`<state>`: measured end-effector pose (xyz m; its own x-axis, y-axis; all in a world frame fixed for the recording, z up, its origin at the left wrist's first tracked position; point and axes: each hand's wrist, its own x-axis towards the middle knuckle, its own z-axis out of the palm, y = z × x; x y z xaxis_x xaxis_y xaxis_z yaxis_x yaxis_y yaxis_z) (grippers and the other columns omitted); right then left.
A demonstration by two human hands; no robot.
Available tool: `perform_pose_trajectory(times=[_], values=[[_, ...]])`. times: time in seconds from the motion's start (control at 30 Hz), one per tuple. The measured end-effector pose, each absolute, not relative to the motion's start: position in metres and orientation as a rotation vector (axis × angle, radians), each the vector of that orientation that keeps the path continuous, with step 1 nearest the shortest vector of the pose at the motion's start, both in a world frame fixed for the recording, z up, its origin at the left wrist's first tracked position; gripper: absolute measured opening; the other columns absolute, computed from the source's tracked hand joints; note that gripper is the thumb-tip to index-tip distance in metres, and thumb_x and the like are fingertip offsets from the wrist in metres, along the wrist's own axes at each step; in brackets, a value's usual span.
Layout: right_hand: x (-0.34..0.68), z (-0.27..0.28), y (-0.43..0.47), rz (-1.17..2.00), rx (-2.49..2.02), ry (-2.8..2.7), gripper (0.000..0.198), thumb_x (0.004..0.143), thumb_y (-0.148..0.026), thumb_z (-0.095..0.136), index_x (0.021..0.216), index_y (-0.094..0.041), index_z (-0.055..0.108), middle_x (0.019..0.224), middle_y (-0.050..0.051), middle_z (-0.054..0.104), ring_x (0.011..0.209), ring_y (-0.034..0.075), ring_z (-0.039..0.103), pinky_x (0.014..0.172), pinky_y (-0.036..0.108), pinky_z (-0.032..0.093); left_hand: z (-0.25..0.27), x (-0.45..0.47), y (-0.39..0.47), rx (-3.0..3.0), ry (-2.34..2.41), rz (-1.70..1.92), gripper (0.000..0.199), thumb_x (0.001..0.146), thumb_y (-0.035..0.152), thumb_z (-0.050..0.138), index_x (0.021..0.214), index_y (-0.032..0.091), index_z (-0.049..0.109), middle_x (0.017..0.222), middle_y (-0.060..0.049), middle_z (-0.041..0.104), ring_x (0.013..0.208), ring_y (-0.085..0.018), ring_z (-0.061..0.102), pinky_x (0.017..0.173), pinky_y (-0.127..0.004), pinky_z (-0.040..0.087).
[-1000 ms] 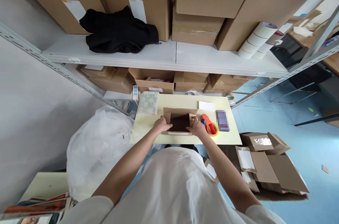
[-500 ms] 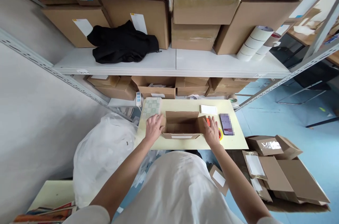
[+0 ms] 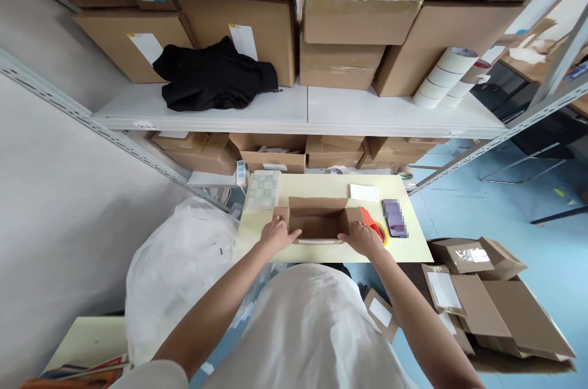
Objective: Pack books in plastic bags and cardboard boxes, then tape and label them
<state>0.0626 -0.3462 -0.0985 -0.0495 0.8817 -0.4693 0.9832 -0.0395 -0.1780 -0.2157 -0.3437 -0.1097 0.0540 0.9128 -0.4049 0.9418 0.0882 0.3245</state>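
A small open cardboard box (image 3: 318,204) stands on the pale yellow table, its back flap raised and side flaps spread outward. My left hand (image 3: 275,234) grips the box's front left corner, the thumb reaching over the front edge. At the front right corner, my right hand (image 3: 365,238) holds it in the same way. The inside of the box shows no contents. Just beyond my right hand lie an orange tape dispenser (image 3: 371,221) and a yellow roll of tape (image 3: 383,233), partly hidden by that hand.
A phone (image 3: 394,217), a white label stack (image 3: 364,192) and a patterned pad (image 3: 263,189) lie on the table (image 3: 294,254). Behind it rises a shelf (image 3: 349,112) with boxes, tape rolls and a black garment (image 3: 215,76). Flattened cartons (image 3: 500,309) lie right, a plastic bag (image 3: 179,279) left.
Both hands have moved from the side flaps down and inward to the front corners of the box. The side flaps now lean farther outward, and more of the orange dispenser shows.
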Motion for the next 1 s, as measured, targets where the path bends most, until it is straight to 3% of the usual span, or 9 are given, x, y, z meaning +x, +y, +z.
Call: perform_pose_trajectory(times=[0.07, 0.17, 0.27, 0.43, 0.57, 0.63, 0.83, 0.93, 1.0], values=[[0.062, -0.109, -0.355, -0.786, 2.008, 2.06, 0.067, 0.076, -0.055, 0.06, 0.124, -0.01, 0.051, 0.124, 0.02, 0.055, 0.114, 0.032, 0.055, 0.088, 0.041, 0.043, -0.119, -0.211, -0.357, 1.792, 1.842, -0.055, 0.081, 0.072, 0.064, 0.054, 0.131, 0.009, 0.048, 0.141, -0.027, 0.041, 0.124, -0.04, 0.048, 0.099, -0.044, 0.038], [0.06, -0.129, -0.369, -0.818, 2.091, 2.119, 0.09, 0.07, -0.046, 0.067, 0.141, -0.005, 0.029, 0.147, 0.024, 0.031, 0.138, 0.032, 0.031, 0.102, 0.039, 0.037, -0.139, -0.209, -0.374, 1.796, 1.794, 0.02, 0.104, 0.065, 0.061, 0.063, 0.145, 0.007, 0.025, 0.154, -0.027, 0.014, 0.14, -0.041, 0.021, 0.107, -0.054, 0.026], [0.057, -0.151, -0.375, -0.778, 2.229, 2.132, 0.096, 0.072, -0.041, 0.065, 0.146, -0.004, 0.017, 0.154, 0.024, 0.018, 0.144, 0.03, 0.015, 0.111, 0.039, 0.027, -0.162, -0.211, -0.376, 1.786, 1.759, 0.162, 0.112, 0.065, 0.058, 0.065, 0.148, 0.009, 0.008, 0.156, -0.025, 0.003, 0.144, -0.037, 0.005, 0.11, -0.056, 0.02], [0.054, -0.171, -0.359, -0.696, 2.345, 2.207, 0.097, 0.073, -0.042, 0.065, 0.147, -0.006, 0.013, 0.153, 0.023, 0.022, 0.143, 0.031, 0.019, 0.112, 0.041, 0.028, -0.188, -0.218, -0.351, 1.797, 1.667, 0.431, 0.113, 0.067, 0.051, 0.069, 0.149, 0.011, 0.002, 0.156, -0.023, 0.007, 0.145, -0.033, 0.004, 0.114, -0.048, 0.02], [0.057, -0.174, -0.35, -0.564, 2.325, 2.272, 0.099, 0.072, -0.047, 0.066, 0.147, -0.009, 0.015, 0.152, 0.023, 0.025, 0.141, 0.033, 0.022, 0.111, 0.047, 0.025, -0.193, -0.219, -0.344, 1.809, 1.665, 0.474, 0.111, 0.069, 0.05, 0.068, 0.149, 0.013, 0.002, 0.157, -0.021, 0.007, 0.145, -0.033, 0.005, 0.114, -0.049, 0.019], [0.059, -0.171, -0.351, -0.511, 2.299, 2.266, 0.097, 0.073, -0.051, 0.064, 0.147, -0.01, 0.016, 0.152, 0.022, 0.026, 0.14, 0.034, 0.023, 0.111, 0.048, 0.024, -0.188, -0.22, -0.347, 1.83, 1.695, 0.45, 0.104, 0.072, 0.051, 0.065, 0.149, 0.011, 0.007, 0.157, -0.021, 0.008, 0.145, -0.034, 0.005, 0.114, -0.05, 0.018], [0.049, -0.146, -0.35, -0.415, 2.186, 2.101, 0.092, 0.075, -0.057, 0.058, 0.145, -0.01, 0.023, 0.151, 0.022, 0.025, 0.134, 0.04, 0.029, 0.106, 0.054, 0.025, -0.165, -0.246, -0.329, 1.836, 1.965, 0.588, 0.057, 0.089, 0.044, 0.043, 0.138, 0.015, 0.038, 0.156, -0.015, 0.018, 0.145, -0.028, 0.009, 0.116, -0.045, 0.014], [0.042, -0.138, -0.347, -0.393, 2.148, 2.037, 0.093, 0.076, -0.058, 0.056, 0.146, -0.007, 0.022, 0.151, 0.024, 0.024, 0.136, 0.04, 0.025, 0.106, 0.054, 0.023, -0.17, -0.277, -0.291, 1.525, 2.135, 0.699, 0.053, 0.09, 0.038, 0.044, 0.137, 0.014, 0.038, 0.151, -0.016, 0.029, 0.143, -0.024, 0.021, 0.115, -0.039, 0.018], [0.038, -0.136, -0.346, -0.379, 2.141, 2.014, 0.093, 0.076, -0.058, 0.056, 0.146, -0.007, 0.02, 0.151, 0.024, 0.024, 0.136, 0.04, 0.025, 0.107, 0.054, 0.022, -0.185, -0.298, -0.262, 1.14, 2.238, 0.625, 0.06, 0.083, 0.034, 0.056, 0.135, 0.012, 0.035, 0.146, -0.019, 0.035, 0.141, -0.026, 0.025, 0.114, -0.04, 0.02]])
